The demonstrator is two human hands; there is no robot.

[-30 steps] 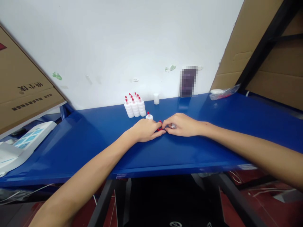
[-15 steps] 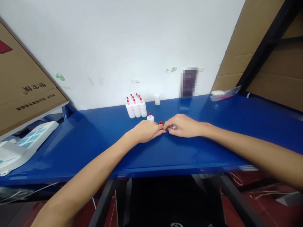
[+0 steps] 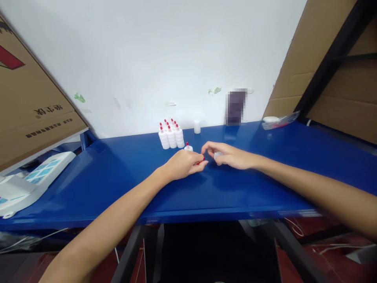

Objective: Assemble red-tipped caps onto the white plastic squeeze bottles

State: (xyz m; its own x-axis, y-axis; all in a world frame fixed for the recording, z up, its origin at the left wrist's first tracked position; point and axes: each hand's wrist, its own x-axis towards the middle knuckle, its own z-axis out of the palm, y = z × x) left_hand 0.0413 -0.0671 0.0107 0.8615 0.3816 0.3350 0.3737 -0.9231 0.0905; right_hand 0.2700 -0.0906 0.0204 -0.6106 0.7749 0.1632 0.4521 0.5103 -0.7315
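Low over the blue table [image 3: 123, 173], my left hand [image 3: 184, 163] is closed, with small red caps [image 3: 201, 160] pinched between thumb and fingers. My right hand [image 3: 229, 155] is just to the right, a little apart from it. Its fingers curl round a small whitish piece [image 3: 218, 155] whose kind I cannot make out. A white bottle with a red tip [image 3: 188, 148] stands right behind my left hand, which hides its lower part. Behind it to the left, several white squeeze bottles with red tips [image 3: 171, 138] stand upright in a tight block.
A plain white cylinder [image 3: 197, 127] stands by the wall, and a blurred dark item [image 3: 235, 107] leans there. At the far right lies a clear plastic bag [image 3: 281, 120]. A white device with blue panels [image 3: 41, 177] and a big carton [image 3: 35, 98] occupy the left.
My right hand has drawn slightly away from my left, up off the red caps. More of the whitish piece shows in it. The view has shifted a little.
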